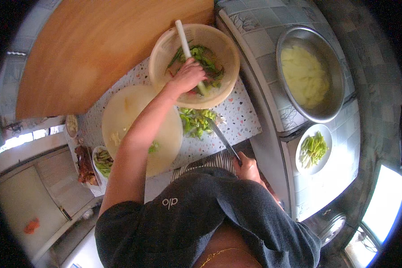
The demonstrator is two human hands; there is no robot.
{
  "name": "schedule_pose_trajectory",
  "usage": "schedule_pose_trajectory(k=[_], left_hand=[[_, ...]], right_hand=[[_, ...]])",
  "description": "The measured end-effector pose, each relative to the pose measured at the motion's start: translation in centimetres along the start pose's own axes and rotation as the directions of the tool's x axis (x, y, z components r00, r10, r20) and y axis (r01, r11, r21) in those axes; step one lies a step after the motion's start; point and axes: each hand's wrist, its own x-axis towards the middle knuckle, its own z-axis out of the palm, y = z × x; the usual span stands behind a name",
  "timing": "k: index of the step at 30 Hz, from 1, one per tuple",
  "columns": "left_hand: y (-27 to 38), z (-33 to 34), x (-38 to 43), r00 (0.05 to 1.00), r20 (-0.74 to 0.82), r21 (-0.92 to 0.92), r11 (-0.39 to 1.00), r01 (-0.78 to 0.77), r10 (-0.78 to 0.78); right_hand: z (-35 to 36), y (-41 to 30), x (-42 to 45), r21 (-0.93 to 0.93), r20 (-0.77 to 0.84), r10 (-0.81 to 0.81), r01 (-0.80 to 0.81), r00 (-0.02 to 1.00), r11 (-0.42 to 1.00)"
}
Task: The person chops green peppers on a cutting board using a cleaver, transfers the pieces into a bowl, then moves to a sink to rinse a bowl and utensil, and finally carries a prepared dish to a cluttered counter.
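My left hand (188,74) reaches into a large pale plastic basin (160,57) at the top centre, among green vegetables (216,68) with some red bits. A long white handle or stick (182,37) leans in the basin and passes by the hand; whether the fingers grip it or the vegetables is unclear. My right hand (248,167) holds a knife (225,137) by its handle, the blade pointing at a pile of chopped greens (196,124) on the speckled tabletop (244,114). A round cutting board (167,147) with a few scraps lies partly under my left forearm.
On the tiled surface at right stand a metal basin (336,100) of pale yellow slices in liquid and a white plate (299,157) of cut green strips. At left are a bowl of greens (102,162), brown meat-like pieces (84,164) and a small bowl (72,126).
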Motion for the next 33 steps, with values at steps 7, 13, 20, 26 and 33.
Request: schedule_pose_trajectory(k=[7, 13, 20, 26, 33], left_hand=[[-0.8, 0.1, 2.0, 0.947, -0.268, -0.179, 0.975, 0.129, -0.175], [-0.8, 0.7, 6.8, 0.986, 0.002, 0.151, 0.975, 0.163, -0.165], [-3.4, -5.9, 4.3, 0.876, -0.252, -0.416, 0.864, 0.285, -0.410], [-3.5, -9.8, -7.6, 0.547, -0.248, -0.962, 0.136, -0.239, -0.799], [8.5, -4.8, -25.4, 0.372, -0.120, -0.981, 0.053, -0.187, -0.920]], right_hand=[[0.2, -0.2, 0.7, 0.075, -0.004, 0.026, -0.026, 1.000, 0.997], [-0.1, -1.1, 0.9, 0.090, 0.015, 0.049, -0.050, 0.999, 0.995], [-0.4, -1.8, 0.4, 0.109, -0.064, 0.061, -0.054, 0.996, 0.993], [0.2, -3.6, 1.3, 0.040, -0.062, -0.057, 0.059, 0.996, 0.997], [3.8, -7.5, 1.6, -0.012, -0.019, -0.202, 0.202, 0.979, 0.979]])
